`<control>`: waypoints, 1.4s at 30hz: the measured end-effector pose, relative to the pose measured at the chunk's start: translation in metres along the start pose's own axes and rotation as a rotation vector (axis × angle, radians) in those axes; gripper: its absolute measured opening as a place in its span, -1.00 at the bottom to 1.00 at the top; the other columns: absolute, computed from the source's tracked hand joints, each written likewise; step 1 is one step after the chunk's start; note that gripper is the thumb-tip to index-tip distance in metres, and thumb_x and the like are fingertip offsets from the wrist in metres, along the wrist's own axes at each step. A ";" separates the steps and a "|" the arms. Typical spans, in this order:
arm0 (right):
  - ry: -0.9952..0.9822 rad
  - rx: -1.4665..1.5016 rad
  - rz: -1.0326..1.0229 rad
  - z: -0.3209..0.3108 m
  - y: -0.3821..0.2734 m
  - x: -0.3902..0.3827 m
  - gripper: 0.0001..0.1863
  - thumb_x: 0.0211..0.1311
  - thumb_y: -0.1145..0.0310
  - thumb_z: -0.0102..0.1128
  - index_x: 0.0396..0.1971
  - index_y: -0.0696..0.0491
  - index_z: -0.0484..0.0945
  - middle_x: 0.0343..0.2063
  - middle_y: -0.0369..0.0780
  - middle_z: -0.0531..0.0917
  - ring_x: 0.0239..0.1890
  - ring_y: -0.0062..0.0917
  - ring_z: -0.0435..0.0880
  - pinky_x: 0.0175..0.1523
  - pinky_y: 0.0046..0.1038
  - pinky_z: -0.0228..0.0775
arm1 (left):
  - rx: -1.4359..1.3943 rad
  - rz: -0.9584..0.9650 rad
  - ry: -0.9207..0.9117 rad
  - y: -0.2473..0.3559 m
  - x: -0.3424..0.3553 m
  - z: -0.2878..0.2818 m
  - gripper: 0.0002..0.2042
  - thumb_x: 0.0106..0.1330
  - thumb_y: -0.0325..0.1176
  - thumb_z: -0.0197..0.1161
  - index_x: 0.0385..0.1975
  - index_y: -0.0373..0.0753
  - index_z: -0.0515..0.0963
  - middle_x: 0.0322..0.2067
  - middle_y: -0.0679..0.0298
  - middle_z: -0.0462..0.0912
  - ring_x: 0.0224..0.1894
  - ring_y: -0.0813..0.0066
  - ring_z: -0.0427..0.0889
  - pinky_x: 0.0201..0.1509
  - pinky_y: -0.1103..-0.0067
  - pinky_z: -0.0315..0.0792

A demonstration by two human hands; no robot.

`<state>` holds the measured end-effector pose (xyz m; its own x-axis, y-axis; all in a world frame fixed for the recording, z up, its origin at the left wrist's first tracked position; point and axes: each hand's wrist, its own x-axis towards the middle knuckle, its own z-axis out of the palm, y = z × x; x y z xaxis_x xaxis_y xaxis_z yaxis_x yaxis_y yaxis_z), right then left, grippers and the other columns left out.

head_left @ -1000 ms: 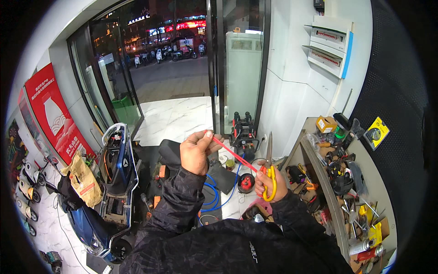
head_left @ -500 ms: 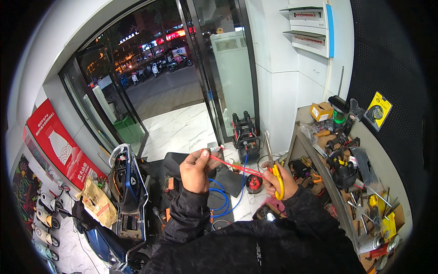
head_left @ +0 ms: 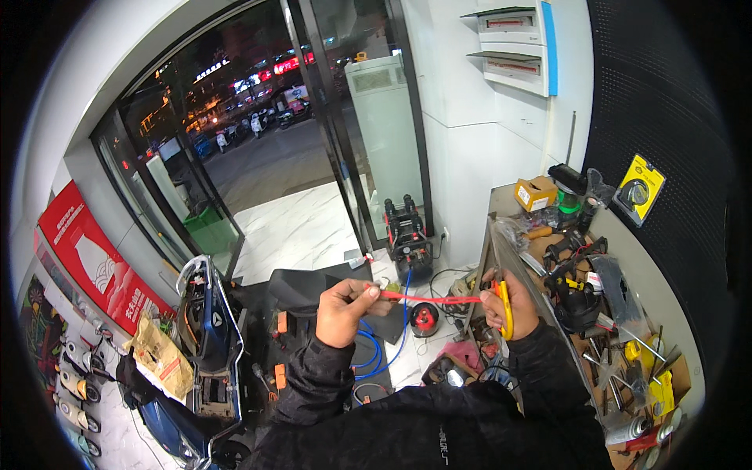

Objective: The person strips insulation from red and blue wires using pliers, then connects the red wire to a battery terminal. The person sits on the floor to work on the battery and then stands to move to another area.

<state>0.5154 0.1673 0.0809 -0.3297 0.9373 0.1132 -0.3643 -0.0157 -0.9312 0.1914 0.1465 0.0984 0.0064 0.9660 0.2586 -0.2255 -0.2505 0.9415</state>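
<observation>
A thin red wire (head_left: 423,298) is stretched between my two hands in front of my chest. It looks doubled toward the right end. My left hand (head_left: 342,313) pinches its left end between thumb and fingers. In my right hand (head_left: 509,305), the fingers close on the wire's other end and also on yellow-handled scissors (head_left: 506,312). The scissors' yellow handle hangs over the back of the fingers, and their blades are hard to make out.
To the right stands a workbench cluttered with tools (head_left: 619,368) and a small yellow box (head_left: 535,193). A blue scooter (head_left: 211,329) stands at left. Beyond my hands are an air compressor (head_left: 409,239), blue hose (head_left: 376,356) and a red-and-black round device (head_left: 424,319) on the floor.
Both hands have shifted right, with the right one further over. The wire is now nearly level instead of sloping down to the right. The scissors' blades no longer point up in plain sight.
</observation>
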 end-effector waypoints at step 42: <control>-0.264 -0.364 0.385 0.059 0.091 -0.073 -0.59 0.44 0.44 0.24 0.16 0.08 0.29 -0.45 -0.26 0.61 -0.56 -0.69 0.53 -0.49 -0.62 0.37 | 0.891 0.458 -0.685 -0.092 -0.116 0.005 -0.83 0.41 -0.29 0.18 -0.18 -0.15 0.68 -0.42 0.04 0.65 -0.34 -0.03 0.67 -0.23 0.21 0.55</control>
<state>0.4548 0.0768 0.0081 -0.6017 0.7684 -0.2178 0.1314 -0.1737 -0.9760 0.2159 0.0576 -0.0174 0.6766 0.6094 0.4133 0.4054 -0.7769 0.4817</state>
